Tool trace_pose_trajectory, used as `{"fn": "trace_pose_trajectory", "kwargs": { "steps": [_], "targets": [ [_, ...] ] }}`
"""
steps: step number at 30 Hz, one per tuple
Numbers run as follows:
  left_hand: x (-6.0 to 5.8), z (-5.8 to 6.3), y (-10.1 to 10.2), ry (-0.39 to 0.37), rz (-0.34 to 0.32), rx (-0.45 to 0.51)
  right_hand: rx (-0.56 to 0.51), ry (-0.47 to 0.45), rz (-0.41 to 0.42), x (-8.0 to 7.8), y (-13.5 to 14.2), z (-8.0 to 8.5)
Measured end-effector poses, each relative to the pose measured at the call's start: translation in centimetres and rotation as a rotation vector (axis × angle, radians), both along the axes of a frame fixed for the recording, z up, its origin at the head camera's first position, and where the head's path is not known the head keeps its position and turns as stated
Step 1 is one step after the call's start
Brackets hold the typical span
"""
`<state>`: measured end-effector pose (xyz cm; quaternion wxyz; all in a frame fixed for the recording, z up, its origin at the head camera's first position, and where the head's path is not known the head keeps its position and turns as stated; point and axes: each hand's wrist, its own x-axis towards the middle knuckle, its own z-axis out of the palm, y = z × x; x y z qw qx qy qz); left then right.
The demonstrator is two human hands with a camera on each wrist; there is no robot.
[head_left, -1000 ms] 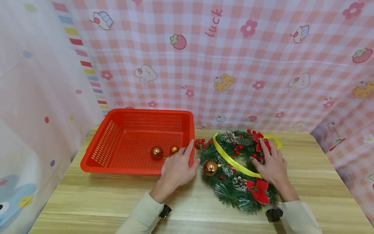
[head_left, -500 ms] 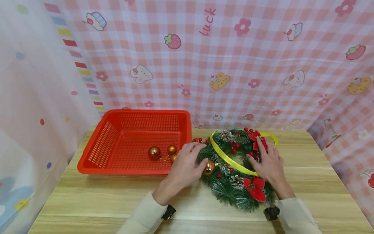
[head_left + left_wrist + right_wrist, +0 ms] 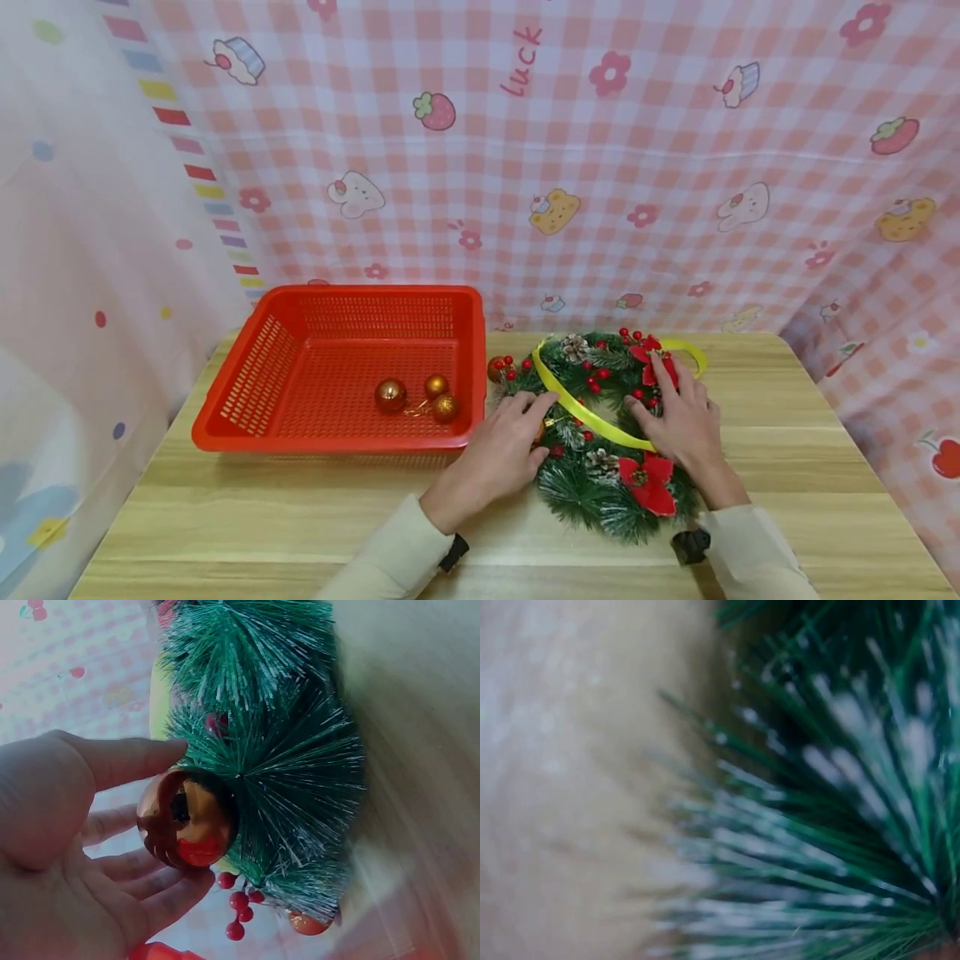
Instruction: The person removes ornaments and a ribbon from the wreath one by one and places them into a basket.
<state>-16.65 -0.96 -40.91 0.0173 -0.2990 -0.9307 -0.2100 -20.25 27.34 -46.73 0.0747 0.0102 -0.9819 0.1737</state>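
- Left hand (image 3: 504, 446), fingers loosely spread around a gold ball (image 3: 187, 817), at the left side of the wreath (image 3: 588, 496).
- Right hand (image 3: 684, 421) rests on the wreath; its grip I cannot tell.
- Red basket (image 3: 330, 444) contains three balls (image 3: 390, 395).

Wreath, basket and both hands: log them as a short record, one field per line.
wreath: on the table, right of the basket
ribbon: yellow, across the wreath
basket: red, three baubles inside
left hand: thumb and fingers on either side of the wreath's shiny bauble, contact unclear
right hand: on the wreath, fingers at the upper flower
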Motion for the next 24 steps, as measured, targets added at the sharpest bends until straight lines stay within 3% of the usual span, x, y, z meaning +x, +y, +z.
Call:
{"fn": "trace_pose_trajectory", "kwargs": {
  "steps": [5, 14, 24],
  "targets": [
    [-0.1, 0.0, 0.2, 0.038, -0.005, 0.007, 0.004, -0.013, -0.001, -0.1, 0.0, 0.0],
    [-1.1, 0.3, 0.9, -0.020, -0.011, 0.145, 0.000, -0.019, -0.008, -0.1, 0.0, 0.1],
    [-2.3, 1.1, 1.9, -0.042, -0.017, 0.157, -0.011, -0.042, -0.010, -0.1, 0.0, 0.0]
  ]
}}
